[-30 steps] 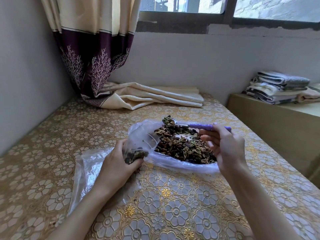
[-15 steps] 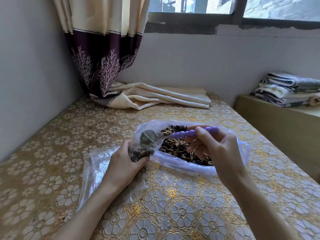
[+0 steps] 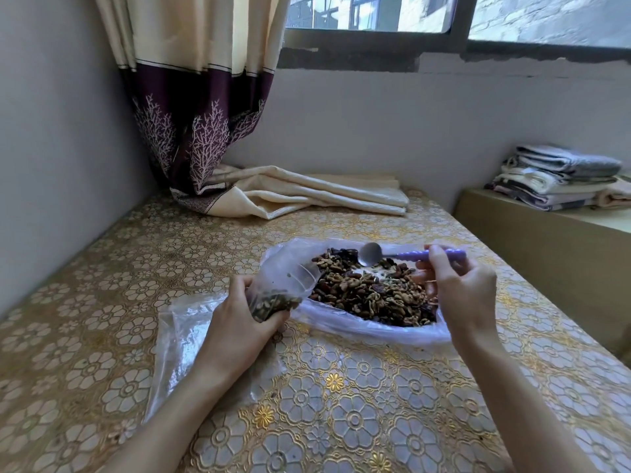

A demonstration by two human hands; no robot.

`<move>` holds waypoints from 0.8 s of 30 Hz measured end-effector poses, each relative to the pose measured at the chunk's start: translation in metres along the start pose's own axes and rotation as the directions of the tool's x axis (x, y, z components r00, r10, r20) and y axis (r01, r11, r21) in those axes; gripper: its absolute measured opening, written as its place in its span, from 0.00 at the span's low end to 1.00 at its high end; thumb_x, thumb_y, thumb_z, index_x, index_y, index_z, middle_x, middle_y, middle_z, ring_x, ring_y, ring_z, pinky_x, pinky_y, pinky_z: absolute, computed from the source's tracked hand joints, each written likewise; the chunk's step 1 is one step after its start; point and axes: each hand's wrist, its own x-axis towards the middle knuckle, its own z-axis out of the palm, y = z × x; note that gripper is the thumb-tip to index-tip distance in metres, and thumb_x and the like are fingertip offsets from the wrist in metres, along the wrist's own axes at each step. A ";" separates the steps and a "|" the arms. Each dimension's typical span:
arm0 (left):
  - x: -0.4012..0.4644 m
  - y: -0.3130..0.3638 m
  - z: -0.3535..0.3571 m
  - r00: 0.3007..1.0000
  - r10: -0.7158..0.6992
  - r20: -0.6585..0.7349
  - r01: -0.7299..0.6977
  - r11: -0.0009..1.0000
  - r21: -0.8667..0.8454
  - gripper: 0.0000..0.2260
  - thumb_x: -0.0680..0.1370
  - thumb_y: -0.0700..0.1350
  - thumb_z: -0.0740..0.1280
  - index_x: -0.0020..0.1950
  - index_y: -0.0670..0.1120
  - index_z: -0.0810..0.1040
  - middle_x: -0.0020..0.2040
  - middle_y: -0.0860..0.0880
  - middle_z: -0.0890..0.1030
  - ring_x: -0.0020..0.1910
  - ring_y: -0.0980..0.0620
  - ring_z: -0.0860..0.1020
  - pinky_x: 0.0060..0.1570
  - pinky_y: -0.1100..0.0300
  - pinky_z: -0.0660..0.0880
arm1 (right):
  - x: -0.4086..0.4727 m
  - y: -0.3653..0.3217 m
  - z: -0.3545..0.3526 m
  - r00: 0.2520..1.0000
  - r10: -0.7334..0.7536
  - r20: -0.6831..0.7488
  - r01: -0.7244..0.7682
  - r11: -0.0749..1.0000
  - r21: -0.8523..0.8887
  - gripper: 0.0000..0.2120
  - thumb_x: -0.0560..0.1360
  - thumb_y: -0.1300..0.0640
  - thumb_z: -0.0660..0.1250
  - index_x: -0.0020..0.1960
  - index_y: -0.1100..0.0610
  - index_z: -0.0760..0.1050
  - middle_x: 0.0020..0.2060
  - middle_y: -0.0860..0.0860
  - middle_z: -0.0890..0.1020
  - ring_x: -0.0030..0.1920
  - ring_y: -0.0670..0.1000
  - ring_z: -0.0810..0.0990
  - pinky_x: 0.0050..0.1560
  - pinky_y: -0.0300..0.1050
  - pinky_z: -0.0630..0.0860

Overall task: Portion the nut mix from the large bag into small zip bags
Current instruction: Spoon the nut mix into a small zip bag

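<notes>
Single head view — forward and down; close above table (image 3: pixel 341 404)

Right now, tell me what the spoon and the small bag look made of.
Spoon: bowl looks like matte grey metal with a dull sheen; the handle seems glossy purple plastic, ribbed. Small bag: thin clear plastic film, likely; the nuts show through and it crumples in the left hand.
</notes>
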 end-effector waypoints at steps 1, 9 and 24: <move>0.000 -0.001 0.000 1.000 0.002 0.004 -0.002 1.000 0.007 0.19 0.67 0.53 0.75 0.46 0.55 0.64 0.39 0.56 0.76 0.37 0.63 0.74 0.32 0.69 0.70 | 0.000 0.002 -0.001 1.000 -0.025 0.009 0.025 0.997 -0.080 0.08 0.77 0.56 0.64 0.40 0.49 0.77 0.31 0.50 0.82 0.35 0.53 0.81 0.37 0.49 0.75; 0.000 0.000 0.000 0.999 0.033 0.003 -0.033 0.999 0.013 0.19 0.66 0.54 0.74 0.44 0.56 0.64 0.42 0.56 0.75 0.40 0.62 0.73 0.32 0.67 0.65 | 0.005 0.005 -0.004 0.999 0.023 0.043 -0.017 0.990 -0.137 0.09 0.78 0.56 0.61 0.42 0.56 0.77 0.30 0.50 0.83 0.31 0.50 0.76 0.33 0.45 0.71; 0.000 -0.002 0.000 0.998 0.054 0.020 -0.054 0.998 0.025 0.22 0.67 0.53 0.74 0.51 0.54 0.64 0.44 0.59 0.74 0.42 0.62 0.74 0.35 0.63 0.71 | 0.009 0.008 -0.007 0.926 0.376 0.023 -0.370 0.896 0.247 0.17 0.80 0.59 0.58 0.35 0.64 0.75 0.21 0.52 0.80 0.22 0.44 0.77 0.23 0.32 0.71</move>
